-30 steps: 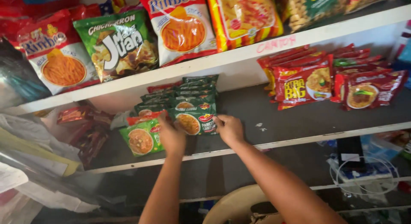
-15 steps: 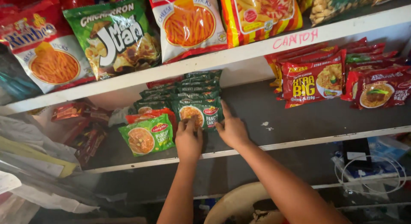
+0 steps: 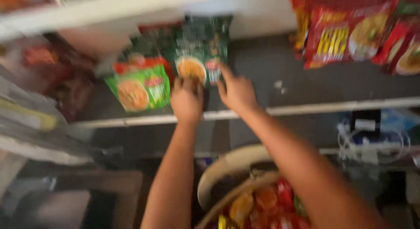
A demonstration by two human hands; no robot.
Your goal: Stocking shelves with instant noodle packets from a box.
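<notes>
Since a moment ago, view dropped, basket (image 3: pixel 218 167) (woven, curved rim) appeared; both arms outstretched, left hand (image 3: pixel 187 100) and right hand (image 3: pixel 236 91) grasping glossy dark-green noodle packet (image 3: pixel 199 58).

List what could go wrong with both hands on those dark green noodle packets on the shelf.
The dark green packets stand stacked near the shelf edge; the left hand or right hand could tip them off it. The light green packet leans beside them and could get knocked over. The view is blurred, so each grip is unclear.
</notes>
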